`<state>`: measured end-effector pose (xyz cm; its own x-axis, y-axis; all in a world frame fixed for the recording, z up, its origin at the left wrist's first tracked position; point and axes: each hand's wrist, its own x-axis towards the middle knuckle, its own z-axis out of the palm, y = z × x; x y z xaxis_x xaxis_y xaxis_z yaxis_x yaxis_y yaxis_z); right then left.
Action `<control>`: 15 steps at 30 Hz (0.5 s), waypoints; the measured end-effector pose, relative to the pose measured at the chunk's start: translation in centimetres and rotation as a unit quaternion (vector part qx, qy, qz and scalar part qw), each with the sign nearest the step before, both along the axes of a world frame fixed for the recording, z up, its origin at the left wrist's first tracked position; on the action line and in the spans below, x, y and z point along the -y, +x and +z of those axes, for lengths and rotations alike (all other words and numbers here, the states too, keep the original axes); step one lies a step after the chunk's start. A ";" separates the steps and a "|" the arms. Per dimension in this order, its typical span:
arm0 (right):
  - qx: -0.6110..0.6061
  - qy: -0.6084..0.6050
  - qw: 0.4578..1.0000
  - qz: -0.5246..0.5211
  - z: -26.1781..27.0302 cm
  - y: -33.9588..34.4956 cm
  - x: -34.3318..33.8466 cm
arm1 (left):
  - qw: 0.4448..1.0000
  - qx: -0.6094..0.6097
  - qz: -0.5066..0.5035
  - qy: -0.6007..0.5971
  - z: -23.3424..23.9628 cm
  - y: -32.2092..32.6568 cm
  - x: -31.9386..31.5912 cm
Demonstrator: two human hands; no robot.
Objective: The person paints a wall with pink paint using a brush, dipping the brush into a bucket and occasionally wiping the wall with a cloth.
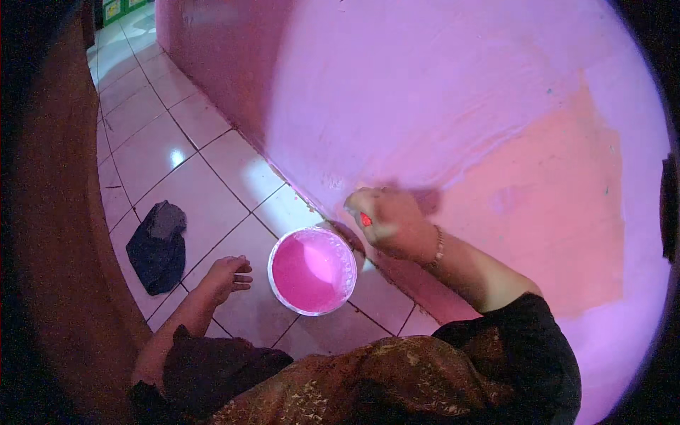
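Note:
My right hand [388, 220] is closed on a tool with a red handle [366, 219], close to the lower part of the wall [451, 79]; the tool's working end is hidden by the hand. Light purple-pink covers much of the wall, around a salmon-coloured patch at the right. Below and left of that hand, a round bucket [313, 314] of pink paint [303, 281] stands on the floor. My left hand [232, 276] hangs to the bucket's left, fingers apart, holding nothing.
A dark cloth [156, 260] lies on the white tiled floor [175, 207] at the left. Small flakes dot the floor along the wall's foot. A brown surface [69, 223] borders the floor at far left, and green boxes [114, 10] stand at the far top left.

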<state>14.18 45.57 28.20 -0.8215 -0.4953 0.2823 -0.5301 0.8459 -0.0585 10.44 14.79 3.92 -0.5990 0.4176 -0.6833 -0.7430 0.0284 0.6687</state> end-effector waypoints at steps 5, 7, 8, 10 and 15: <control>0.019 -0.162 0.987 0.006 0.8 -1.7 -5.2 | 1.000 -0.001 -0.004 0.005 -0.2 0.1 0.3; 0.008 -0.247 0.956 -0.159 7.5 -0.3 -3.5 | 1.000 -0.005 -0.003 -0.015 0.0 0.4 0.4; -0.074 -0.252 0.954 -0.144 10.7 0.8 -2.5 | 1.000 -0.003 0.000 -0.017 0.4 0.6 0.4; -0.209 -0.236 0.945 -0.080 15.9 3.0 -2.2 | 1.000 0.003 -0.001 -0.017 1.1 0.4 -0.6; -0.126 -0.137 0.982 -0.014 13.5 5.8 -1.5 | 1.000 -0.004 -0.004 -0.009 0.2 0.6 -0.2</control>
